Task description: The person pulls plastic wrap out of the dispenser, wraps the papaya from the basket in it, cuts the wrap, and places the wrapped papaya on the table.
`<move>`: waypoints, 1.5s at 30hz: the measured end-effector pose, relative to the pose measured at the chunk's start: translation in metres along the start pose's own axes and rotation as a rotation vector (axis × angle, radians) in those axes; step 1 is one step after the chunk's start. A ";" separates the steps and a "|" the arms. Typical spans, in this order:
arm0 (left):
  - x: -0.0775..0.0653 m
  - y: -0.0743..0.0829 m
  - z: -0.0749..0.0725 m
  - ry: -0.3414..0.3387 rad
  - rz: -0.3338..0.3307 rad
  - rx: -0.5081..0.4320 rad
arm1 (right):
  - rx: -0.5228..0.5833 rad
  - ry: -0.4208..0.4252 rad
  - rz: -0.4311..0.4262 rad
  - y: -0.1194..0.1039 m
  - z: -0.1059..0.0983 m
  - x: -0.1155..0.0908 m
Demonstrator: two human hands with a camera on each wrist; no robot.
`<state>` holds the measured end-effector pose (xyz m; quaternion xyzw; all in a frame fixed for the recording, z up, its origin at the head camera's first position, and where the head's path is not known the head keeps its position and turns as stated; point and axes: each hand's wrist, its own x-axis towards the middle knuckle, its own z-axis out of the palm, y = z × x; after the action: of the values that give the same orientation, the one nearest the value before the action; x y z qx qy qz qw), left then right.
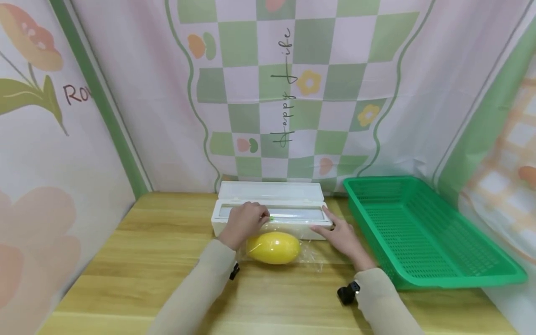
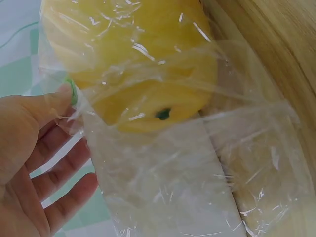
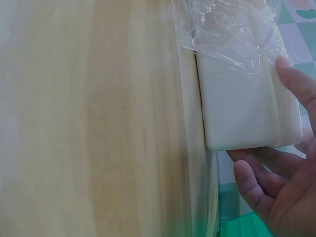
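Note:
A white cling film dispenser box [image 1: 268, 230] stands at the back of the table with its lid [image 1: 270, 190] raised. Clear cling film [image 1: 311, 258] runs from its front over a yellow oblong fruit [image 1: 273, 248], which shows a dark green stem spot in the left wrist view. My left hand [image 1: 248, 221] pinches a small green slider [image 2: 72, 92] at the box's front edge between thumb and forefinger, its other fingers loosely bent. With my right hand [image 1: 342, 236] I grip the right end of the box, thumb on the front and fingers round the end.
A green plastic basket [image 1: 460, 282] stands on the right, near my right forearm. The wooden table [image 1: 125, 260] ends at a patterned cloth backdrop [image 1: 272, 93] behind the box.

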<state>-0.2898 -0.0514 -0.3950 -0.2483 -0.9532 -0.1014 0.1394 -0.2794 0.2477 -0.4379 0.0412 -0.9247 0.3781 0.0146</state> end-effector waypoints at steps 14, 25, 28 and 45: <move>-0.006 -0.009 0.002 0.045 0.020 -0.068 | 0.003 0.003 -0.014 -0.001 0.002 0.000; -0.010 -0.022 -0.002 0.011 0.050 -0.187 | 0.020 0.000 -0.004 0.000 0.000 0.000; -0.010 -0.025 -0.004 -0.019 0.036 -0.200 | 0.018 0.000 0.003 0.000 -0.001 0.001; -0.021 -0.035 -0.005 0.050 0.003 -0.133 | 0.018 -0.004 -0.001 0.002 0.000 -0.001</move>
<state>-0.2891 -0.0923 -0.4013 -0.2557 -0.9403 -0.1703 0.1465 -0.2791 0.2491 -0.4393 0.0428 -0.9212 0.3864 0.0124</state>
